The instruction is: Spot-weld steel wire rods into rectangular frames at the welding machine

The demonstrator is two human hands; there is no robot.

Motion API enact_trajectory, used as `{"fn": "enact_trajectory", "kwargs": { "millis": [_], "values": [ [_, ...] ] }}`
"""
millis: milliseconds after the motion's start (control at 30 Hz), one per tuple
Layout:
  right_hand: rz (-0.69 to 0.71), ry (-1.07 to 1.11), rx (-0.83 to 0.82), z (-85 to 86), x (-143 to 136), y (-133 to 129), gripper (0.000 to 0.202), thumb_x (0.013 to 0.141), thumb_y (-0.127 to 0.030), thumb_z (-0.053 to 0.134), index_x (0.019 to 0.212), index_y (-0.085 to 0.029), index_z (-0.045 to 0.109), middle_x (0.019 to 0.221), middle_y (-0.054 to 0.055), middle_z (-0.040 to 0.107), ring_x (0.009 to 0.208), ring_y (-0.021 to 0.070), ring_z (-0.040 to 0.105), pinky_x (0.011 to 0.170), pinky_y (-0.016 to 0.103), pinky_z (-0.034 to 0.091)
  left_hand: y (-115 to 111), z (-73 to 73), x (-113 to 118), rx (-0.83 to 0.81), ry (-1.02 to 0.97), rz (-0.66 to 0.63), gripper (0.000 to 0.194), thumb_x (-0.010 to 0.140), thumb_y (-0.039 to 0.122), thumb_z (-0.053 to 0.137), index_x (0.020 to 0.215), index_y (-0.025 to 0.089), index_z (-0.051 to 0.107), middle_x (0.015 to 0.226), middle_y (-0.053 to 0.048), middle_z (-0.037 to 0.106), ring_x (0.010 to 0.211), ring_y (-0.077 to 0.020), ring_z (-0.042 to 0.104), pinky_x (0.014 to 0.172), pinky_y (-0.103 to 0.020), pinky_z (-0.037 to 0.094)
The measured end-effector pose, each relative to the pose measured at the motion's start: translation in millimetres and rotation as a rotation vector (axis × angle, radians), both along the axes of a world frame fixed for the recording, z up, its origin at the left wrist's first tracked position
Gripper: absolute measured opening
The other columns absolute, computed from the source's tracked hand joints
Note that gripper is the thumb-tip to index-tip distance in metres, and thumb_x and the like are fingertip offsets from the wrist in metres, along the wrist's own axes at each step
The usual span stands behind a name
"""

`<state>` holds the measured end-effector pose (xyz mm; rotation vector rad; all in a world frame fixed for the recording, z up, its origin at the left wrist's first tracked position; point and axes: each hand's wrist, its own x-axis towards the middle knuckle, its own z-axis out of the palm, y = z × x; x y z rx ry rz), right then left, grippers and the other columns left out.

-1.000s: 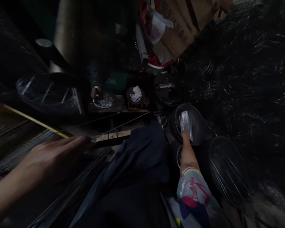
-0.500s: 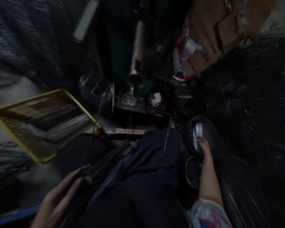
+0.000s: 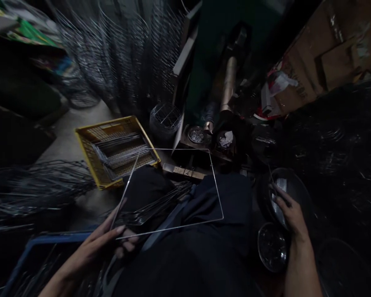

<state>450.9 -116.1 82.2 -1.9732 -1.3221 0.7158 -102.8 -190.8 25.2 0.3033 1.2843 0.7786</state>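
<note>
My left hand [image 3: 111, 239] is closed on the near left corner of a rectangular wire frame [image 3: 217, 181]. The frame hangs over my lap, its far side reaching toward the machine. Loose wire frames [image 3: 160, 202] lie in a bundle across my left thigh, beneath the held one. On the right, my right hand [image 3: 292, 212] is closed around a slim dark tool [image 3: 275, 187], whose exact kind I cannot make out. That hand is over a large round dark container [image 3: 297, 189], apart from the frame. A shiny metal bowl [image 3: 272, 247] with small bits inside stands beside it.
A yellow crate [image 3: 89, 159] holds wire frames at the left. A blue crate [image 3: 27, 251] is at lower left, below piled wire [image 3: 49, 177]. Ahead stands a machine with a metal post [image 3: 229, 84] and a small dish [image 3: 196, 135]. Cardboard boxes [image 3: 303, 82] are at upper right.
The view has swung left. My right hand has lifted back from the round container with the slim tool showing in it. The wire frame now lies flatter over my lap, still in my left hand.
</note>
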Motion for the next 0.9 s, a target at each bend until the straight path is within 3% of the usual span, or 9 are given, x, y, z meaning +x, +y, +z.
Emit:
{"fn": "enact_trajectory", "kwargs": {
  "millis": [133, 233, 367, 567, 733, 900],
  "values": [
    [0.212, -0.028, -0.086, 28.4, -34.3, 15.5, 0.073, 0.072, -0.056, 0.08, 0.135, -0.026, 0.062, 0.135, 0.009, 0.059, 0.131, 0.0366, 0.046, 0.116, 0.046, 0.033, -7.1, -4.3, -2.2, 0.085, -0.015, 0.06, 0.107, 0.075, 0.046, 0.076, 0.157, 0.035, 0.008, 0.075, -0.005, 0.074, 0.057, -0.0221, 0.067, 0.048, -0.026, 0.05],
    [0.431, 0.01, -0.109, 43.9, -60.7, 17.6, 0.074, 0.079, -0.052, 0.077, 0.143, -0.024, 0.053, 0.143, 0.009, 0.051, 0.136, 0.0348, 0.041, 0.118, 0.051, 0.027, -3.1, -8.1, 7.0, 0.189, -0.031, 0.047, 0.11, 0.077, 0.038, 0.077, 0.158, 0.03, 0.002, 0.074, -0.007, 0.074, 0.055, -0.0218, 0.066, 0.048, -0.025, 0.05],
    [0.632, 0.04, -0.079, 53.9, -95.1, 9.5, 0.071, 0.084, -0.048, 0.076, 0.145, -0.025, 0.049, 0.146, 0.009, 0.048, 0.137, 0.0312, 0.04, 0.118, 0.049, 0.029, 6.9, -13.0, 16.8, 0.21, -0.068, 0.05, 0.108, 0.078, 0.032, 0.077, 0.158, 0.031, 0.005, 0.074, -0.009, 0.074, 0.052, -0.0206, 0.065, 0.046, -0.024, 0.05],
    [0.809, -0.211, -0.04, 39.4, -135.2, 11.4, 0.072, 0.086, -0.043, 0.076, 0.148, -0.031, 0.044, 0.15, 0.008, 0.042, 0.141, 0.0315, 0.032, 0.116, 0.056, 0.027, 18.9, -9.2, 21.6, 0.226, -0.065, 0.007, 0.106, 0.077, 0.03, 0.078, 0.157, 0.033, 0.009, 0.074, -0.008, 0.074, 0.052, -0.0214, 0.065, 0.046, -0.026, 0.051],
    [0.898, -0.305, -0.067, 23.0, -143.3, 20.6, 0.074, 0.086, -0.038, 0.076, 0.15, -0.031, 0.039, 0.146, 0.007, 0.048, 0.142, 0.03, 0.031, 0.116, 0.06, 0.021, 17.3, -5.6, 19.3, 0.231, -0.048, 0.003, 0.104, 0.078, 0.033, 0.076, 0.157, 0.034, 0.008, 0.076, -0.007, 0.075, 0.052, -0.0215, 0.065, 0.045, -0.025, 0.051],
    [0.939, -0.355, -0.109, 10.5, -162.8, 22.9, 0.072, 0.085, -0.033, 0.076, 0.148, -0.028, 0.042, 0.145, 0.01, 0.049, 0.142, 0.031, 0.032, 0.115, 0.068, 0.006, 13.7, -17.7, 15.7, 0.276, -0.088, -0.085, 0.101, 0.086, 0.037, 0.068, 0.158, 0.029, -0.002, 0.079, -0.011, 0.075, 0.054, -0.0222, 0.066, 0.048, -0.028, 0.052]
  ]
}}
